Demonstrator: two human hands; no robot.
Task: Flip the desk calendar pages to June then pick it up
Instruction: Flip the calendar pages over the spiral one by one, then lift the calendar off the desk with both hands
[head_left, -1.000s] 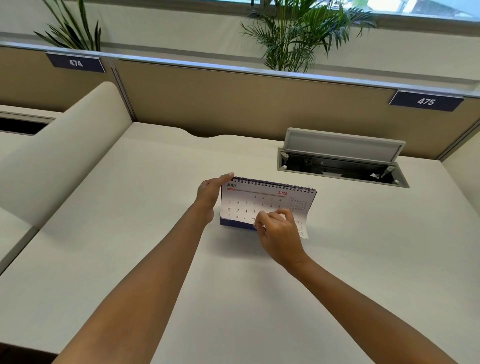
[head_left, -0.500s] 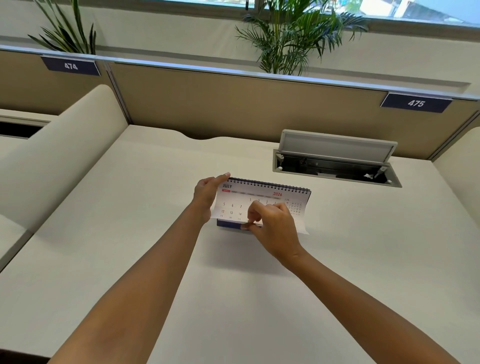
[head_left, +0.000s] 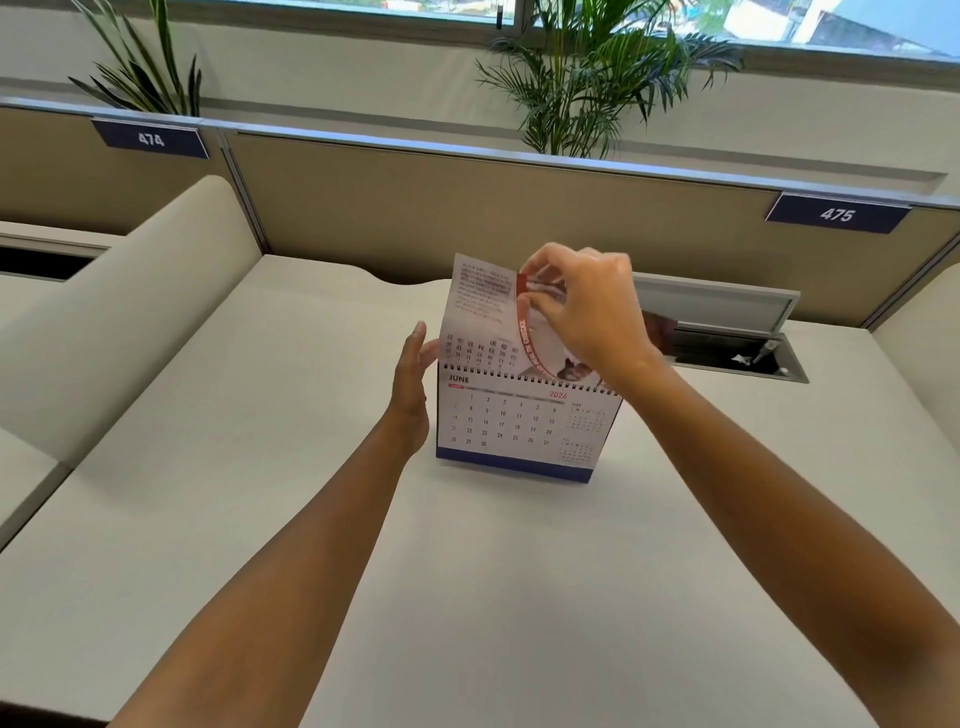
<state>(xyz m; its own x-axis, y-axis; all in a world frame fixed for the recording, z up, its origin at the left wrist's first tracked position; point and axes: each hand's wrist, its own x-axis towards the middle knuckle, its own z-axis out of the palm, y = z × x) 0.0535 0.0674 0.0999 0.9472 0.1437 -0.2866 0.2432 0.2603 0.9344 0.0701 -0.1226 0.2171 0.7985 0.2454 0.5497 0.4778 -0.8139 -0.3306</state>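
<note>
A spiral-bound desk calendar (head_left: 519, 431) with a blue base stands upright on the white desk (head_left: 467, 597), and its front page reads JUNE 2026. My right hand (head_left: 587, 306) pinches a lifted page (head_left: 480, 306) above the spiral, holding it upright and curled, its printed back facing me. My left hand (head_left: 413, 384) rests flat against the calendar's left edge with its fingers straight, steadying it.
An open cable hatch (head_left: 727, 332) with a raised grey lid is set into the desk behind the calendar, to the right. A tan partition (head_left: 415, 208) with number plates 474 and 475 closes the back. A rounded cream divider (head_left: 130, 312) borders the left side.
My right hand has lifted the JULY page up over the spiral, so the JUNE page now shows. My left hand has dropped from the top corner to the calendar's left edge.
</note>
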